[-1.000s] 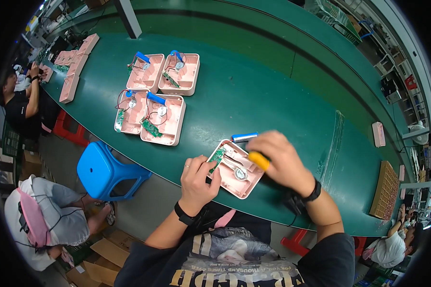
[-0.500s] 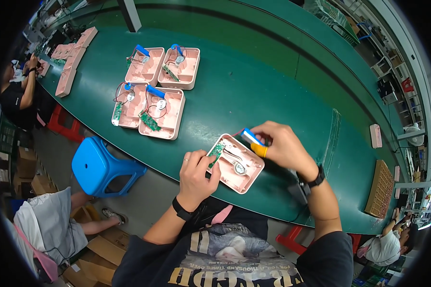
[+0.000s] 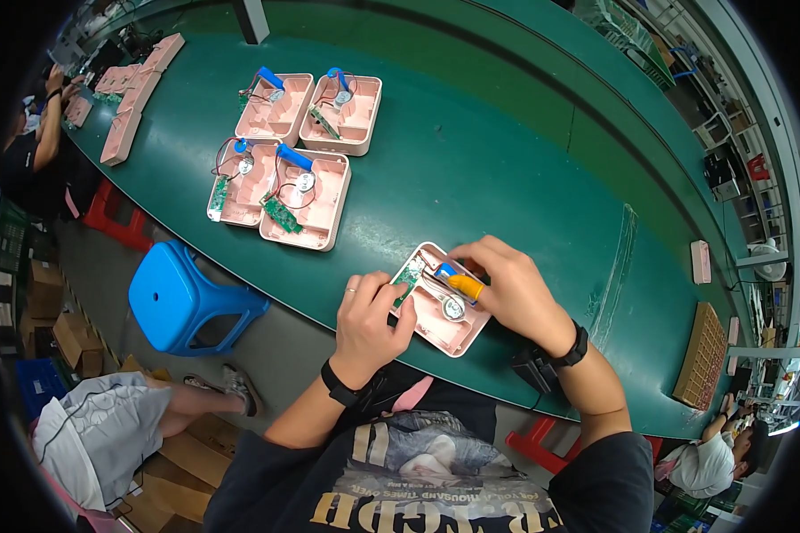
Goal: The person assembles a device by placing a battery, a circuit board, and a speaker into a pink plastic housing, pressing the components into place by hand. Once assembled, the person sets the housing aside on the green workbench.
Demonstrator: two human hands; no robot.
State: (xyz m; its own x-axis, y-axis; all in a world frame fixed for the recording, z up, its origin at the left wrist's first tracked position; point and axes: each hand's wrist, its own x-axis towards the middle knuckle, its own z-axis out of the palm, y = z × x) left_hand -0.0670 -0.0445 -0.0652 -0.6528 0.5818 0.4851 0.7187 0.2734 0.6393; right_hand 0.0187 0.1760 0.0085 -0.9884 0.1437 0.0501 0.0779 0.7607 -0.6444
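A pink plastic housing (image 3: pixel 434 330) lies on the green table close in front of me. My left hand (image 3: pixel 372 322) is at its left side, fingers closed on the lower end of a green circuit board (image 3: pixel 410 274) inside it. My right hand (image 3: pixel 516 289), with a yellow cot (image 3: pixel 466 286) on one finger, grips a blue cylindrical battery (image 3: pixel 444 270) over the housing's upper right part. A round silver speaker-like disc (image 3: pixel 453 308) sits in the housing, wired toward the board. The fingers partly cover the battery.
Several pink housings (image 3: pixel 329 209) with boards, batteries and discs stand at the upper left. More pink housings (image 3: pixel 121 133) line the far left. A brown gridded tray (image 3: pixel 700 355) is at right. A blue stool (image 3: pixel 173 298) stands by the table edge; co-workers sit on both sides.
My right hand has brought the battery down and inward, from beyond the housing's upper edge to over its inside. My left hand stays by the circuit board.
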